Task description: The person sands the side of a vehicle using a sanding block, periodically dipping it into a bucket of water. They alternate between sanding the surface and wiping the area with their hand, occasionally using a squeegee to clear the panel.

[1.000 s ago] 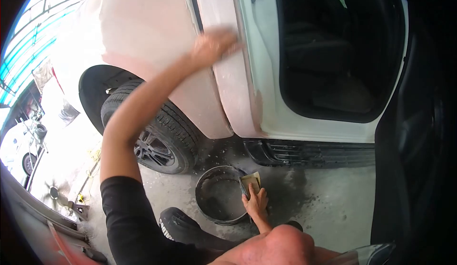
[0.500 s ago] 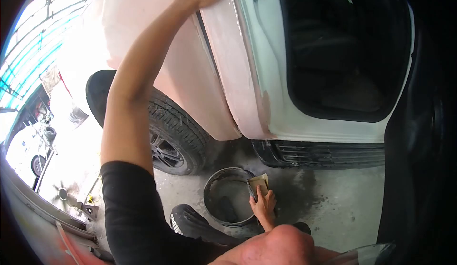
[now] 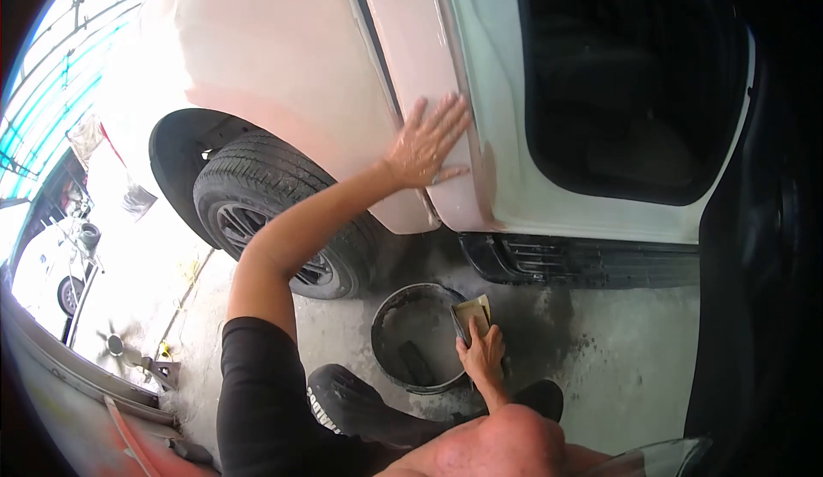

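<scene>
My left hand (image 3: 426, 143) lies with fingers spread against the wet, pinkish edge panel (image 3: 411, 40) of the white car's body, beside the door opening. Down by the floor, my right hand (image 3: 484, 353) grips a piece of sandpaper (image 3: 471, 311), which seems folded around a dark flat block. That hand is at the right rim of a round black tub (image 3: 375, 340) holding murky grey water. A dark oblong object (image 3: 415, 362) shows inside the tub.
A wheel (image 3: 249, 194) sits in its arch to the left. The black side step (image 3: 583, 258) runs under the door opening (image 3: 634, 117). My shoe (image 3: 343, 391) is close to the tub. A small fan (image 3: 114, 344) stands at far left.
My left hand has slid down the panel from near the top of the view to its lower part. My right hand still holds the sandpaper by the tub; the view has shifted slightly.
</scene>
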`<state>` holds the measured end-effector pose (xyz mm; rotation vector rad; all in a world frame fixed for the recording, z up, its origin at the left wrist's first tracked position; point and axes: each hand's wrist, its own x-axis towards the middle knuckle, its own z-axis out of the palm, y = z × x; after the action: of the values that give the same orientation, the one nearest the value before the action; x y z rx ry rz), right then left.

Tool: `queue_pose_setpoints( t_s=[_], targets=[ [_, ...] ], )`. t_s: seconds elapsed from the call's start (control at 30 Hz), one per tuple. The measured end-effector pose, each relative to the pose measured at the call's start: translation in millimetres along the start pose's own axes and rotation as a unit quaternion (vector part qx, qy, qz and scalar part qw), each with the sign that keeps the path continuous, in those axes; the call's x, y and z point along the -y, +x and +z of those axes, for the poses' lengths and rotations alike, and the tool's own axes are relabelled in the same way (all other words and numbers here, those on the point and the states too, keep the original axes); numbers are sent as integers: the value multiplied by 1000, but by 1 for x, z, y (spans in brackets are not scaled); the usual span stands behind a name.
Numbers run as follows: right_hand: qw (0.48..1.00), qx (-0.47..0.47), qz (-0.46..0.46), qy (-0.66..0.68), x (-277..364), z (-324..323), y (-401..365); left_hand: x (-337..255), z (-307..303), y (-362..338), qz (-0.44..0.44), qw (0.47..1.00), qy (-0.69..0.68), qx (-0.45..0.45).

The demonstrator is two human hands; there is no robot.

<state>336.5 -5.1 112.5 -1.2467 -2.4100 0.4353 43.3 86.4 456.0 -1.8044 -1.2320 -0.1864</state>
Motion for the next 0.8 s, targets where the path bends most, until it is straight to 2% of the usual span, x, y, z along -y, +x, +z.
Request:
queue_pose_setpoints(
  t_s=[0.07,0.17,0.27,0.4,0.47,0.5,0.57,0.6,0.67,0.8],
  targets=[
    [1000,-3,0,1,-1,1,-3,-22,12,-20,9,998,-32,46],
    [1000,-24,-8,-7,-1,2,0,-20,7,-18,30,998,-33,46],
    [999,-40,-14,-7,-1,8,-1,20,-25,34,-61,996,39,-41],
    [1000,-16,-2,-7,2,0,0,76,-83,118,-137,957,94,-239],
    [1000,-13,0,-9,2,1,-2,105,-112,159,-220,952,115,-181],
    [1000,-12,0,-10,1,2,-2,130,-124,177,-236,967,-27,-94],
    [1000,-16,-1,-10,0,5,-1,156,-138,205,-276,953,-30,-123],
    [1000,-18,-1,-10,-1,6,-1,159,-140,215,-300,918,108,-237],
    [1000,-25,-2,-10,-5,6,-1,145,-148,215,-306,917,91,-239],
    [1000,-20,-5,6,-3,5,-1,133,-125,198,-274,922,109,-251]
  ],
)
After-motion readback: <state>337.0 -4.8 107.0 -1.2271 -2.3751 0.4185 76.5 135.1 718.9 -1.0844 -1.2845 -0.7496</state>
